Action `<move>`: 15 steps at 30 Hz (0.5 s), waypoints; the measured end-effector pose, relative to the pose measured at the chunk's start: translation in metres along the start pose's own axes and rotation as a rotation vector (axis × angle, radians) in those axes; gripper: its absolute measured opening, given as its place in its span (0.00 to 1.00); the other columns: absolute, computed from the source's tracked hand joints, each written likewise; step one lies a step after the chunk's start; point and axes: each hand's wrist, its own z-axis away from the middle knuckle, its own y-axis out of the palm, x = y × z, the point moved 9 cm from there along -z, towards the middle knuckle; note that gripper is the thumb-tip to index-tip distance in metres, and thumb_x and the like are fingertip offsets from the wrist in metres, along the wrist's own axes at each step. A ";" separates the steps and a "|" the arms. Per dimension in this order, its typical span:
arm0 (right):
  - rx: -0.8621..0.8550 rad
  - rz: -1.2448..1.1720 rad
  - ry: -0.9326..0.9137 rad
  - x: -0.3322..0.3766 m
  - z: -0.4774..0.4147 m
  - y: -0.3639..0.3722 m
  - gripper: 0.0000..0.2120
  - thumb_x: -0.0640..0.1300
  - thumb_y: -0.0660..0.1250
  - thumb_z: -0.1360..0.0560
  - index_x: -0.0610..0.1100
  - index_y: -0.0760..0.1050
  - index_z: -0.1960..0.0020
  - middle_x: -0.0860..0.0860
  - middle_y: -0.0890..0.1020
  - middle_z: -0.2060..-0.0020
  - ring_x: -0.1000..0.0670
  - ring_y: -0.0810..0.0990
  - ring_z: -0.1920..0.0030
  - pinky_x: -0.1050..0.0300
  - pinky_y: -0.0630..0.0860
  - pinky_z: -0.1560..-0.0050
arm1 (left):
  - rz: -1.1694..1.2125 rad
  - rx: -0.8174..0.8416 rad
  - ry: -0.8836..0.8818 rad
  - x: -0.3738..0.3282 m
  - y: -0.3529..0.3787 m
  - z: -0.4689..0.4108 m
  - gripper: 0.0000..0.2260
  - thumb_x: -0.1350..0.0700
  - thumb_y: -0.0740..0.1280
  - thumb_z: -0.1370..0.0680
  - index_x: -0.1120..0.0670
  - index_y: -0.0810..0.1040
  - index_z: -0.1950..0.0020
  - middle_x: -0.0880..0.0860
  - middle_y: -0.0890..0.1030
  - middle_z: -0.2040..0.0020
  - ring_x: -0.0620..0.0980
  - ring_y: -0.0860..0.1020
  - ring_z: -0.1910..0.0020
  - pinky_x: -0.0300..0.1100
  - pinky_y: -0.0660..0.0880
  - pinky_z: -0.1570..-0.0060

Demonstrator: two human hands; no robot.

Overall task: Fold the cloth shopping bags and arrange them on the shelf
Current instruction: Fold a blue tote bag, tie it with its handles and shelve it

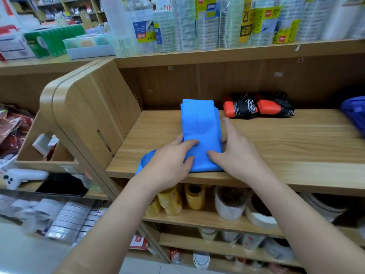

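A light blue cloth bag (199, 125) lies folded into a long narrow strip on the wooden shelf (286, 147), running from the front edge toward the back. My left hand (169, 163) presses on its near left end, thumb and fingers on the cloth, with a loose blue flap sticking out under the wrist. My right hand (235, 153) rests against the strip's right edge, fingers spread, thumb on the cloth. A folded bag in orange, black and white (258, 105) lies at the back of the shelf, right of the blue strip.
A dark blue bag (355, 113) shows at the shelf's far right edge. A rounded wooden side panel (88, 115) bounds the shelf on the left. Tape rolls (177, 200) fill the lower shelves. Packaged goods (217, 22) stand on the shelf above.
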 end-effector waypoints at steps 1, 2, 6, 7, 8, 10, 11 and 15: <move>0.008 0.021 0.030 -0.004 -0.006 -0.001 0.47 0.56 0.71 0.30 0.54 0.45 0.22 0.46 0.75 0.39 0.41 0.73 0.37 0.48 0.72 0.41 | 0.021 0.008 0.019 -0.002 0.002 0.001 0.22 0.52 0.61 0.18 0.45 0.64 0.24 0.50 0.58 0.21 0.54 0.65 0.27 0.43 0.61 0.31; 0.023 0.000 0.069 -0.008 -0.014 -0.001 0.48 0.57 0.71 0.30 0.52 0.44 0.21 0.45 0.74 0.36 0.40 0.73 0.35 0.47 0.71 0.38 | 0.034 0.010 0.039 -0.004 0.004 0.003 0.22 0.52 0.61 0.18 0.44 0.64 0.24 0.50 0.57 0.20 0.53 0.64 0.26 0.38 0.58 0.32; -0.067 -0.529 0.213 -0.016 -0.045 -0.004 0.38 0.49 0.72 0.26 0.45 0.54 0.24 0.47 0.78 0.38 0.44 0.78 0.40 0.44 0.75 0.38 | 0.034 0.008 0.134 -0.018 0.012 0.010 0.21 0.51 0.60 0.18 0.45 0.65 0.24 0.51 0.60 0.21 0.50 0.61 0.25 0.35 0.55 0.32; -0.106 -0.597 0.221 -0.014 -0.049 -0.004 0.35 0.46 0.72 0.26 0.44 0.58 0.26 0.47 0.78 0.39 0.46 0.78 0.41 0.44 0.75 0.38 | 0.034 0.012 0.145 -0.019 0.013 0.010 0.21 0.51 0.60 0.18 0.46 0.65 0.24 0.52 0.60 0.22 0.50 0.60 0.25 0.36 0.54 0.30; -0.127 -0.626 0.218 -0.012 -0.051 -0.003 0.31 0.43 0.72 0.26 0.44 0.61 0.27 0.48 0.78 0.40 0.47 0.78 0.42 0.45 0.75 0.37 | 0.021 0.009 0.157 -0.021 0.014 0.011 0.21 0.51 0.60 0.18 0.46 0.66 0.24 0.52 0.60 0.22 0.51 0.59 0.25 0.39 0.54 0.28; -0.141 -0.690 0.216 -0.010 -0.052 0.002 0.27 0.39 0.71 0.25 0.44 0.64 0.29 0.48 0.77 0.41 0.48 0.78 0.42 0.46 0.75 0.37 | -0.074 -0.065 0.209 -0.023 0.008 0.017 0.20 0.50 0.60 0.19 0.48 0.68 0.26 0.52 0.58 0.22 0.52 0.57 0.26 0.48 0.59 0.27; -0.143 -0.720 0.214 -0.010 -0.051 0.004 0.26 0.38 0.70 0.25 0.46 0.65 0.30 0.48 0.77 0.40 0.47 0.78 0.42 0.46 0.75 0.37 | -0.153 -0.136 0.263 -0.027 0.000 0.021 0.20 0.50 0.61 0.20 0.50 0.71 0.28 0.53 0.58 0.21 0.54 0.57 0.26 0.52 0.61 0.28; -0.132 -0.816 0.174 -0.011 -0.047 0.001 0.21 0.35 0.69 0.25 0.51 0.66 0.39 0.49 0.76 0.47 0.51 0.78 0.52 0.52 0.78 0.48 | -0.283 -0.160 0.491 -0.040 -0.003 0.036 0.27 0.42 0.64 0.25 0.53 0.72 0.29 0.53 0.58 0.21 0.54 0.56 0.23 0.49 0.61 0.27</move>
